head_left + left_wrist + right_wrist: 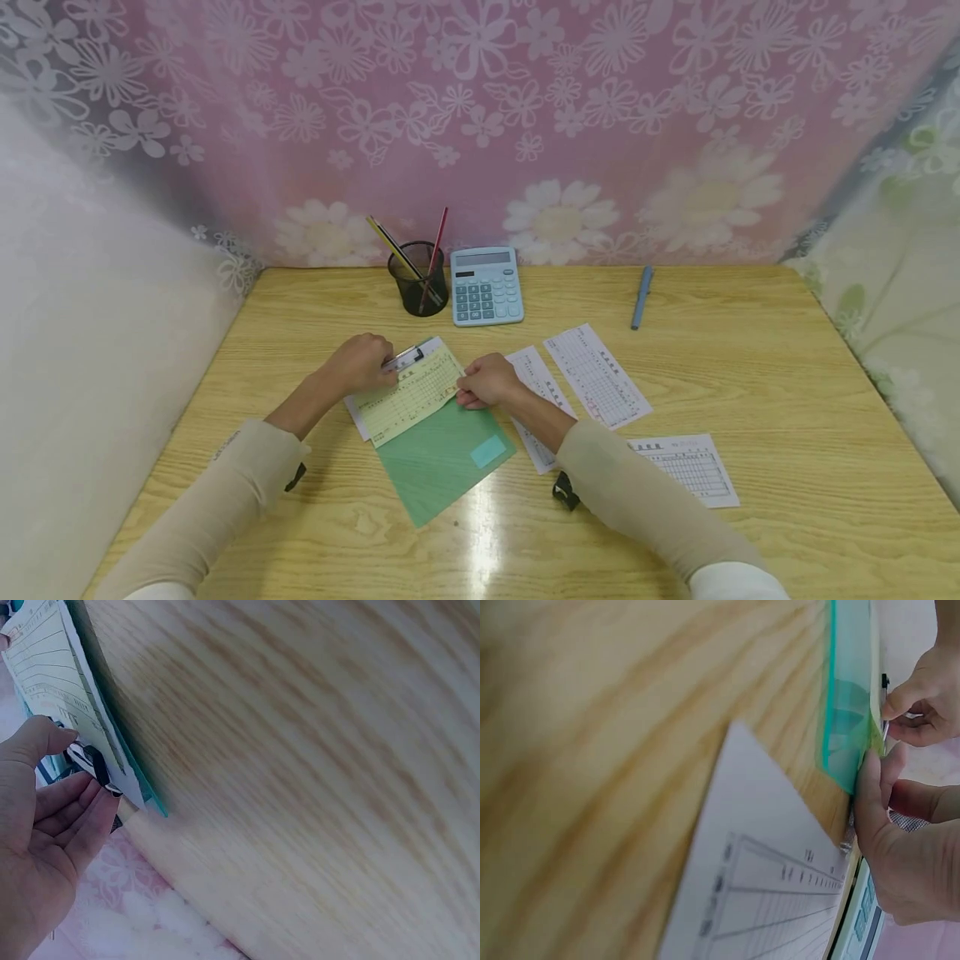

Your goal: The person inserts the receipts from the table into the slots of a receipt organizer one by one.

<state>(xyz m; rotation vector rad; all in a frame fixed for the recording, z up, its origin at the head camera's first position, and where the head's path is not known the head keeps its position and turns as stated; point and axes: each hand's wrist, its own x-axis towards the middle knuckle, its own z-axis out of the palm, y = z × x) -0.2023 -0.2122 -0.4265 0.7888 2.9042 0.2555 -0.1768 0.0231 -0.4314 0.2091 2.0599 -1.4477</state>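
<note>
A green clipboard [442,471] with a light-blue label lies at a slant on the table. Its metal clip [405,358] has black ends; my left hand [362,364] pinches it between thumb and fingers, seen close in the left wrist view [56,802]. A yellow printed slip [411,398] lies on the board's upper part, over a white sheet [358,418] whose edge sticks out at the left. My right hand [487,381] pinches the slip's right edge. In the right wrist view, that hand [907,832] is close to the other hand at the clipboard.
White printed slips [597,375] lie on the right, one partly behind my right forearm. At the back stand a black mesh pencil cup [420,296] and a blue calculator [487,287]. A blue pen [642,297] lies at the back right. A floral curtain [480,125] hangs behind the table.
</note>
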